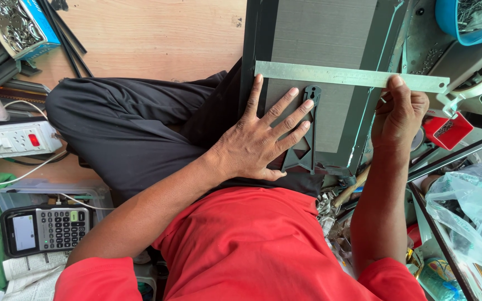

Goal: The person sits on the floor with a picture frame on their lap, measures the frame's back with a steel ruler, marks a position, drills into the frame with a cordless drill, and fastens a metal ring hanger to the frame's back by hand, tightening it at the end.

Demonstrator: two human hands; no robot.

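A dark framed panel (321, 44) lies across the person's lap, running far into the scene. The left hand (260, 142) lies flat on it, all 5 fingers spread wide and gripping nothing, pressing down a black plastic bracket (306, 134) so it stays put near the panel's near edge. A steel ruler (352, 76) lies crosswise just beyond the fingertips. The right hand (399, 117) pins the ruler's right part, thumb on top and fingers curled underneath, steadying it square across the frame. A calculator (46, 228) sits near left.
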